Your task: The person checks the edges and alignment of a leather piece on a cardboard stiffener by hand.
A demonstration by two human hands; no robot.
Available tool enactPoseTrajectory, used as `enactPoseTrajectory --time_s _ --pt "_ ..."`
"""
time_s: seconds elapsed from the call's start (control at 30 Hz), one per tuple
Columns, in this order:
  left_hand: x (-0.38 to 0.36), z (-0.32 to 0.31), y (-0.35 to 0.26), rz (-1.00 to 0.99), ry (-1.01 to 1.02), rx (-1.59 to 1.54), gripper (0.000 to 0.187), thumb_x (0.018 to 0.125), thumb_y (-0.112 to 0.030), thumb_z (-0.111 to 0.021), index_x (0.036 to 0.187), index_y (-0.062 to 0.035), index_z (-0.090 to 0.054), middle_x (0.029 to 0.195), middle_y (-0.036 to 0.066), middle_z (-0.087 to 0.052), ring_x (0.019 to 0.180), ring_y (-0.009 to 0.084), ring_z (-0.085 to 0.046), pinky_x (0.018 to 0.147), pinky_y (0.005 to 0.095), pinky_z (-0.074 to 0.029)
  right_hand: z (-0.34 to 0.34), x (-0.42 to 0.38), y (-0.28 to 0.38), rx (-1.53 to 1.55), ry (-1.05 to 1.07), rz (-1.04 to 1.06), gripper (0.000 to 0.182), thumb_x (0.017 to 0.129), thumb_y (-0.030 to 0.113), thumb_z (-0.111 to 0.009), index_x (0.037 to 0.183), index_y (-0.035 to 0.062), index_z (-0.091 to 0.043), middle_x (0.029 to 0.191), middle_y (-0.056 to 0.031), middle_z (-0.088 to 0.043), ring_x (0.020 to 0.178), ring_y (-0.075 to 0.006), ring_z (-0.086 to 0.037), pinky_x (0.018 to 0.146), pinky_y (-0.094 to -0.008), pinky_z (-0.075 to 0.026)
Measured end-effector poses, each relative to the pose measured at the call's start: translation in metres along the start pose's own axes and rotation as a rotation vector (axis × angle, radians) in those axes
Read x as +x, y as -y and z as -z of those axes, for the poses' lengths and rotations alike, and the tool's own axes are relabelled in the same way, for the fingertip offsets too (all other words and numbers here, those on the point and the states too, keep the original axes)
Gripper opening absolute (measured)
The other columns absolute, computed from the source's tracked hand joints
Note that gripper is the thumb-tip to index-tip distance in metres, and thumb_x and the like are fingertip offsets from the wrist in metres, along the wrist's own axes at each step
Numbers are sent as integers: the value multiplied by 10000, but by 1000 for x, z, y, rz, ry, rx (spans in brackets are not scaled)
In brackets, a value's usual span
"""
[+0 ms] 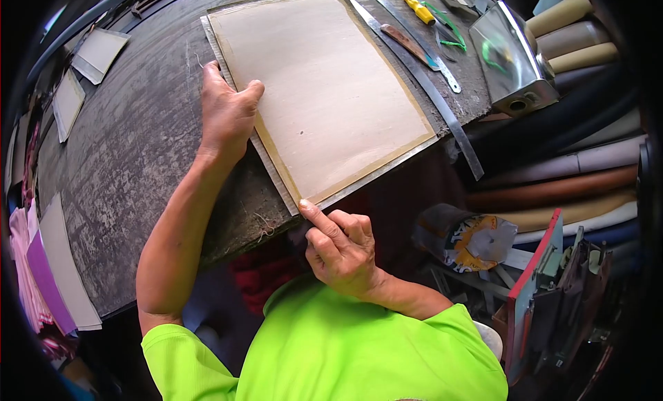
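Board [324,97] touches left hand [231,111] at 9 o'clock, right hand [342,245] at 6 (fingers' clamping unclear); tin [507,66] at 3, contents hidden.

At 1 o'clock on the dark, worn table [138,152] lie a yellow-handled tool [418,10] near green cord [450,29], a brown-handled tool [407,46] and a long metal strip [452,121] whose end juts past the edge. A shiny metal can [501,59] stands at 2 o'clock. Rolls of material [566,163] are stacked at 3, a red-edged board [535,263] leans at 4, a purple sheet [47,280] lies at 8, and pale cards [99,55] at 10.
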State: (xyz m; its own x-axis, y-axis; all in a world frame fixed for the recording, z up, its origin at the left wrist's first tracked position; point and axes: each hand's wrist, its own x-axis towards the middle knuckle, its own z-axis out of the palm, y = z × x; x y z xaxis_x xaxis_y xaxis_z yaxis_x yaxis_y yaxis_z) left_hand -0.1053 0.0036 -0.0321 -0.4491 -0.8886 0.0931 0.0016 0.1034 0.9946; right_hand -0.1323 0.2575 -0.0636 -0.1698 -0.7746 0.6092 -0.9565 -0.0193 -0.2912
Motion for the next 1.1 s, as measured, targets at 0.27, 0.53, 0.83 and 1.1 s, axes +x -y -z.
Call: enactPoseTrajectory --time_s 0.27,0.53,0.83,1.1 --pt "5 0 0 39 23 -87 416 918 39 -589 1277 77 -382 1146 243 -586 1013 277 -678 900 371 -591 55 -7 -79 421 -230 -390 241 843 -61 -663 1042 39 -571 1257 -201 -676 789 -145 -627 669 -251 -512" --pt "3 0 -2 53 56 -71 512 947 36 -567 1379 81 -296 1212 269 -557 1079 288 -658 966 382 -561 55 -1 -120 -127 -88 -339 307 788 -55 -685 1040 30 -532 1380 -201 -613 914 -296 -655 728 -368 -508" --pt "5 2 1 25 47 -45 437 942 41 -561 1324 71 -351 1204 260 -556 1056 286 -659 954 394 -573 54 1 -72 465 -160 -156 234 822 -23 -716 986 49 -565 1260 -191 -682 829 -205 -667 654 -293 -507" --pt "3 1 -2 55 42 -79 438 935 32 -579 1316 69 -364 1167 245 -572 1046 278 -660 933 384 -578 68 11 -132 -104 -77 -376 250 814 -39 -691 1006 41 -553 1316 -208 -653 761 -263 -678 658 -320 -529"
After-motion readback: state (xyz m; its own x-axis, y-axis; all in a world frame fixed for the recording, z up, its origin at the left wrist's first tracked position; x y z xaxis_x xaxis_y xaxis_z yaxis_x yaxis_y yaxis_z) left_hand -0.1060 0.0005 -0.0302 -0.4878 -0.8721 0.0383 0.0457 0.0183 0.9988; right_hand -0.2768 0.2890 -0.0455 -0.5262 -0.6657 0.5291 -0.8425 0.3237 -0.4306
